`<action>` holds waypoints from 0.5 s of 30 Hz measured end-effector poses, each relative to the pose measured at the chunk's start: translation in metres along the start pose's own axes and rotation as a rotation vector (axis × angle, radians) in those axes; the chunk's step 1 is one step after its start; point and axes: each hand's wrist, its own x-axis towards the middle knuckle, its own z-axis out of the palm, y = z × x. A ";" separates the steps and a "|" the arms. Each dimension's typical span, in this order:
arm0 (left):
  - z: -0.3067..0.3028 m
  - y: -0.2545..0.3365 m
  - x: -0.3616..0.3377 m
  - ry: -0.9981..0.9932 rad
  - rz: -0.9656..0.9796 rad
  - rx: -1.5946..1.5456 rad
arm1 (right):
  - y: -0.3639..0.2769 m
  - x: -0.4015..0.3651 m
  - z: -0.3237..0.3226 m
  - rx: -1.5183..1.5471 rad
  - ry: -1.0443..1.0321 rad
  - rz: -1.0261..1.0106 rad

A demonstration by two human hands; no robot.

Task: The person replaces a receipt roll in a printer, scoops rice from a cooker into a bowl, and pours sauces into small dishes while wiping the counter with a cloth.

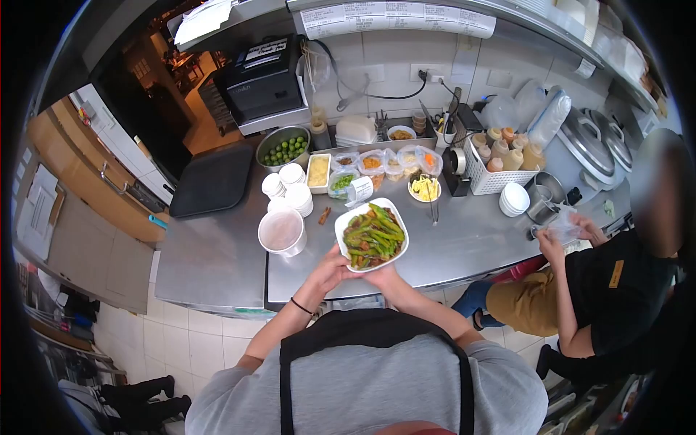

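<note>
Both of my hands hold a white plate [346, 221] of green vegetables with brown pieces over the steel counter [217, 254]. My left hand [331, 267] grips the plate's near left rim. My right hand [380, 274] supports the near edge from below. A white tub [281, 232] with pale contents stands just left of the plate.
Behind the plate are stacked white cups [290, 185], bagged ingredients [384, 163], a bowl of limes [284, 148], a white basket of sauce bottles [500, 163] and rice cookers [591, 141]. A black tray [212, 180] lies at the left. Another person in black crouches at the right, hands [569, 232] on a plastic bag.
</note>
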 end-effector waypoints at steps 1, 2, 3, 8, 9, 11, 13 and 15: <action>0.000 0.002 -0.002 0.000 0.001 -0.001 | 0.008 -0.008 0.002 -0.139 0.079 -0.078; 0.001 0.005 -0.006 0.077 0.060 0.072 | 0.009 -0.018 0.006 -0.141 0.079 -0.077; 0.003 0.008 -0.009 0.155 0.120 0.144 | 0.005 -0.028 0.010 -0.122 0.090 -0.012; 0.003 0.015 -0.033 0.159 0.047 0.335 | -0.046 -0.039 0.022 -0.295 0.249 0.047; 0.006 0.015 -0.035 0.157 0.045 0.336 | -0.058 -0.036 0.025 -0.294 0.250 0.044; 0.012 0.012 -0.039 0.015 -0.124 0.246 | -0.074 -0.032 0.036 -0.382 0.080 0.095; 0.015 0.002 -0.034 -0.055 -0.153 0.187 | -0.076 -0.029 0.040 -0.301 -0.024 0.235; 0.023 -0.004 -0.028 -0.161 -0.185 0.062 | -0.068 -0.033 0.039 -0.215 -0.125 0.370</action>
